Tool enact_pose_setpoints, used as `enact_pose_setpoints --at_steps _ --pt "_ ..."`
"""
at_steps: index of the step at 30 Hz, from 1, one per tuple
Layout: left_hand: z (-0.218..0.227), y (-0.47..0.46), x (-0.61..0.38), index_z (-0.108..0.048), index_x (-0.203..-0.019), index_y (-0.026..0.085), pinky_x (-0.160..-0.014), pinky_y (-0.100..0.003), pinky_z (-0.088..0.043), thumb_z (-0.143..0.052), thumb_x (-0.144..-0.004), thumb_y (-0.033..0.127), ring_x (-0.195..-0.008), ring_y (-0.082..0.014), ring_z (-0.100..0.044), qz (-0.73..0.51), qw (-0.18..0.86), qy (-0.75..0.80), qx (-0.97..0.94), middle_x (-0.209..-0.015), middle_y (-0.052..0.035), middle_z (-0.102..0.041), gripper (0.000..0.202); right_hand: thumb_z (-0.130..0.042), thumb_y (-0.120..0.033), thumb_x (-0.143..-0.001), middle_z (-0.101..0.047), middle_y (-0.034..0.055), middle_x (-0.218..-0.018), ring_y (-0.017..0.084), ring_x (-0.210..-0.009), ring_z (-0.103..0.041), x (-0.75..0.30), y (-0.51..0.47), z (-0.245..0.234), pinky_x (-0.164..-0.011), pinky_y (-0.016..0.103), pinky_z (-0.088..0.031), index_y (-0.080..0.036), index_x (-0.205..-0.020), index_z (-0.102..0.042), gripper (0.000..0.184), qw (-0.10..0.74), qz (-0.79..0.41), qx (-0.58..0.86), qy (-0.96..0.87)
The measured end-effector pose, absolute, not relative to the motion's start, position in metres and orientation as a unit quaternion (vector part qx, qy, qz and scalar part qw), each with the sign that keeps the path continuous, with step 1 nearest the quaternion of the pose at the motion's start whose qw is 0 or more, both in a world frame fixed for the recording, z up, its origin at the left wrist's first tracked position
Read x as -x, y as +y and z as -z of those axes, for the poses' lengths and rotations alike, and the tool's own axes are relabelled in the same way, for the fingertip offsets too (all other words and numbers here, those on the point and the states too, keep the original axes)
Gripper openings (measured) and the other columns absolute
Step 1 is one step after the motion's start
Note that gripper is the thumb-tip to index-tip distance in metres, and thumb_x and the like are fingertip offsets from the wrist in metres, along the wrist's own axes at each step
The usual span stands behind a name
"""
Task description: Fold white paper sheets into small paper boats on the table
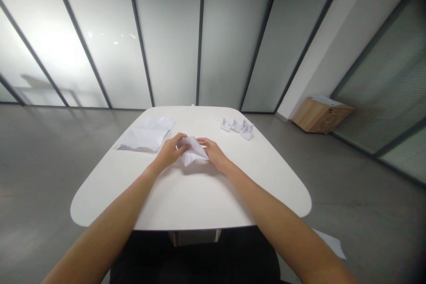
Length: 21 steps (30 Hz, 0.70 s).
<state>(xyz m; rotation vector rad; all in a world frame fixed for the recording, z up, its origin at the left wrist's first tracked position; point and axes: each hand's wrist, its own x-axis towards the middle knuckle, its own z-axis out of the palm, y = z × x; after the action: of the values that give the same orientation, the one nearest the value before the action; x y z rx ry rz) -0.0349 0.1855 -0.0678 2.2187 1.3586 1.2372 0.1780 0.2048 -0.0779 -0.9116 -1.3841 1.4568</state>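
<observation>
- White table (193, 208) — folded paper (195, 154) near its middle.
- Left hand (170, 150) pinches it, fingers bent; right hand (214, 154) half-curled alongside, grip unclear.
- Folding seems midway — next move wants gentle, even pressure.

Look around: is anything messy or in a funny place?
Yes: at the lower right, a white sheet seems to lie on the floor. That looks odd because the flat paper and little folded pieces are up on the table.
</observation>
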Motion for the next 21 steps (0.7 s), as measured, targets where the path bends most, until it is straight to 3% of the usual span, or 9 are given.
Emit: enact_pose_setpoints --at_steps 4,7,10,14,18,21 --pt "0.07 0.185 0.035 -0.053 -0.13 0.022 -0.069 -0.027 -0.047 -0.067 -0.09 0.044 -0.074 -0.0161 -0.061 -0.432 0.168 0.47 -0.751 -0.086 0.0005 -0.066 0.048 -0.077 -0.03 -0.07 -0.074 0.0007 -0.089 0.017 -0.078 -0.065 -0.175 0.2 0.073 -0.071 0.026 -0.05 -0.02 -0.095 -0.074 0.027 0.433 -0.612 0.329 -0.574" --pt "0.073 0.188 0.033 -0.049 -0.132 0.022 -0.078 -0.028 -0.05 -0.069 -0.089 0.043 -0.089 -0.0177 -0.063 -0.47 0.14 0.455 -0.743 -0.1 -0.0027 -0.065 0.052 -0.074 -0.038 -0.078 -0.075 0.0025 -0.09 0.018 -0.076 -0.066 -0.173 0.198 0.07 -0.071 0.028 -0.053 -0.02 -0.097 -0.073 0.026 0.419 -0.667 0.307 -0.534" --pt "0.075 0.191 0.032 -0.056 -0.123 0.022 -0.089 -0.032 -0.051 -0.069 -0.089 0.038 -0.106 -0.0202 -0.061 -0.495 0.086 0.443 -0.742 -0.114 -0.0064 -0.061 0.039 -0.064 -0.046 -0.09 -0.075 0.0047 -0.091 0.019 -0.076 -0.067 -0.171 0.198 0.068 -0.071 0.031 -0.057 -0.02 -0.099 -0.071 0.029 0.424 -0.708 0.305 -0.475" --pt "0.074 0.189 0.032 -0.072 -0.101 0.024 -0.099 -0.039 -0.048 -0.066 -0.093 0.033 -0.108 -0.0221 -0.058 -0.443 -0.001 0.448 -0.776 -0.117 -0.0079 -0.058 0.014 -0.047 -0.054 -0.101 -0.075 0.0075 -0.095 0.02 -0.078 -0.068 -0.17 0.201 0.069 -0.073 0.036 -0.06 -0.019 -0.099 -0.068 0.041 0.429 -0.743 0.312 -0.408" --pt "0.069 0.184 0.033 -0.078 -0.1 0.028 -0.103 -0.045 -0.044 -0.065 -0.095 0.035 -0.108 -0.0246 -0.057 -0.407 -0.094 0.448 -0.791 -0.122 -0.0083 -0.061 0.016 -0.047 -0.05 -0.102 -0.075 0.0079 -0.096 0.021 -0.081 -0.069 -0.168 0.201 0.07 -0.076 0.037 -0.061 -0.018 -0.103 -0.068 0.038 0.434 -0.743 0.312 -0.403" --pt "0.065 0.181 0.033 -0.076 -0.11 0.027 -0.1 -0.041 -0.047 -0.057 -0.1 0.036 -0.104 -0.0232 -0.061 -0.379 -0.076 0.426 -0.818 -0.114 -0.0077 -0.068 0.024 -0.046 -0.051 -0.102 -0.075 0.0077 -0.095 0.021 -0.081 -0.069 -0.167 0.2 0.068 -0.077 0.037 -0.061 -0.018 -0.104 -0.067 0.039 0.448 -0.741 0.318 -0.386"
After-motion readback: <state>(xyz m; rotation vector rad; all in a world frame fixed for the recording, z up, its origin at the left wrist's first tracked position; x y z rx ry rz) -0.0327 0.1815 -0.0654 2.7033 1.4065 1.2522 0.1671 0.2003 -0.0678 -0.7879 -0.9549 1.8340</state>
